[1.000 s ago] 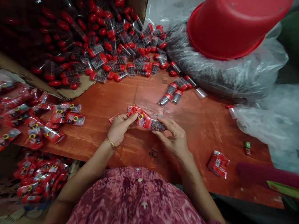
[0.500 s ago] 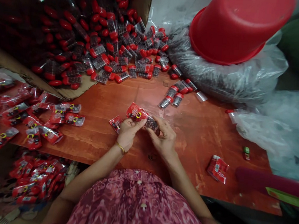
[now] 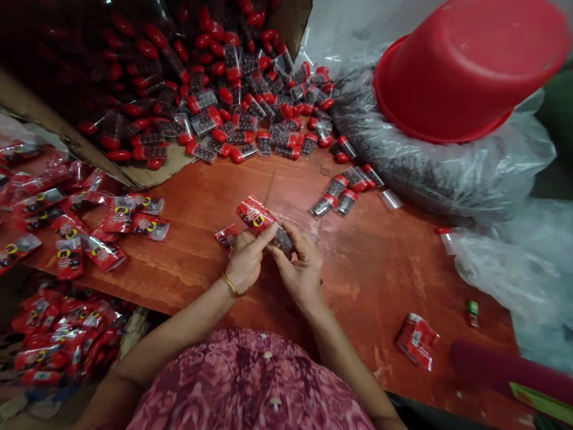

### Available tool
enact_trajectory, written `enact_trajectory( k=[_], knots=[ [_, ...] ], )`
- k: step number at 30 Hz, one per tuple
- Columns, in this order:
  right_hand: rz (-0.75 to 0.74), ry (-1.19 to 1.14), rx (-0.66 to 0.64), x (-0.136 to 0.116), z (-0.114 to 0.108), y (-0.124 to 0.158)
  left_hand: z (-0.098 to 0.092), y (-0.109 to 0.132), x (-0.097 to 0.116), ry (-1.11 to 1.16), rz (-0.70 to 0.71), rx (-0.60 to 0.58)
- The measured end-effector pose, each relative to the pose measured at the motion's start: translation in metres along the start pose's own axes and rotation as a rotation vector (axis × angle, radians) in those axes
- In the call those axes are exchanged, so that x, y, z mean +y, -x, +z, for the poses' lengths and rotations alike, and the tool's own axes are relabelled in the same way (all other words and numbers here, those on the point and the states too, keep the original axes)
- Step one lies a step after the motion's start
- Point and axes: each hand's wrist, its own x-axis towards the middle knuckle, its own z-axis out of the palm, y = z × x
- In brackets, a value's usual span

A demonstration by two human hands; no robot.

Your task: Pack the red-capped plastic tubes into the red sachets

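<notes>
My left hand (image 3: pixel 245 261) and my right hand (image 3: pixel 298 264) meet over the middle of the reddish wooden table (image 3: pixel 372 269). Both pinch one red printed sachet (image 3: pixel 261 218) whose clear end shows dark contents. The left fingers hold its red end, the right fingers its clear end. A second small red sachet (image 3: pixel 226 238) lies on the table just left of my left hand.
Several red-capped clear tubes (image 3: pixel 235 113) spill from a cardboard box (image 3: pixel 134 173) at the back left. Filled red sachets (image 3: pixel 70 223) pile at the left edge and below it. An upturned red basin (image 3: pixel 464 67) rests on a plastic bag (image 3: pixel 436 161); another sachet (image 3: pixel 417 339) lies right.
My hands have drawn closer together on the sachet and pulled it slightly nearer to me. The view has shifted a little, so everything sits lower and further right.
</notes>
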Motion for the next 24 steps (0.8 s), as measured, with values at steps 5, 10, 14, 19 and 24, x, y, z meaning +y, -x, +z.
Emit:
enact_trajectory(
  k=[5,10,14,19,24],
  knots=[
    [0.053,-0.02,0.08,-0.002,0.008,0.003,0.0,0.004,-0.005,0.043,-0.06,0.011],
    [0.146,-0.177,0.013,-0.004,0.008,0.002,-0.002,0.001,0.002,-0.005,-0.091,-0.014],
    [0.278,-0.479,-0.088,-0.007,0.005,0.0,-0.008,-0.002,0.014,0.071,-0.126,-0.036],
    [0.383,-0.622,-0.097,-0.007,0.018,-0.009,-0.015,0.004,0.014,0.062,-0.15,-0.078],
    [0.255,-0.365,-0.171,-0.01,0.041,-0.023,-0.029,0.005,0.026,0.105,-0.216,0.023]
  ],
)
